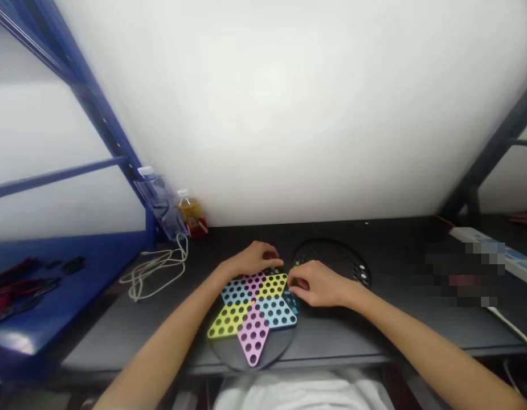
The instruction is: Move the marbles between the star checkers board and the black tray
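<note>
A star-shaped Chinese checkers board (253, 319) in pastel pink, yellow and blue, full of dark holes, lies on a round clear base (220, 356). My left hand (255, 259) rests at the far edge of the board, its fingers loosely bent and apart, with nothing visible between them. At the board's right edge is my right hand (317, 283), thumb and fingertips brought together; whatever is between them is too small to make out. Small teal pieces (292, 304) show beside the board, below my right fingertips. Behind my right hand lies a round clear cover (351, 250) with pale spots.
A white cable (160, 267) is coiled left of the board. Near the wall stand a bottle with a red and yellow label (192, 215) and a clear bluish container (164, 202). A white power strip (494, 242) lies at the right, near a blurred patch. Blue frame posts (105, 125) rise at the left.
</note>
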